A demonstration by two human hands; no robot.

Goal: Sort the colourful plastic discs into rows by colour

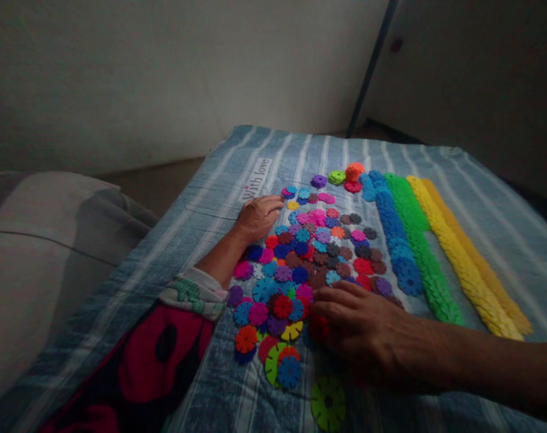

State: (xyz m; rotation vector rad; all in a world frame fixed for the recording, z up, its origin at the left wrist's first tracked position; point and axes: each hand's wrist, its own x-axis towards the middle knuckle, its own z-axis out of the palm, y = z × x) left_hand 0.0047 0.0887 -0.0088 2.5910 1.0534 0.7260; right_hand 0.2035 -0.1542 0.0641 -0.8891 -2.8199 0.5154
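Many slotted plastic disc pieces [300, 275] in mixed colours lie in a loose pile on the striped cloth. My left hand [259, 218] rests palm down at the pile's far left edge, fingers stretched out, with the tips by a pink and blue disc [289, 191]. Across the near right side of the pile, my right hand [359, 319] lies low with its fingers extended over the discs. A red disc [318, 328] shows beneath its fingers, while its thumb side is in shadow. I see no disc gripped in either hand.
Overlapping discs form long rows on the right: blue [391, 222], green [420, 240], yellow [463, 258] and orange-yellow [485, 264]. Small stacks, including an orange one [354, 171], stand at the far end. A lime disc [328, 403] lies near the front. A pale draped surface [39, 288] is at left.
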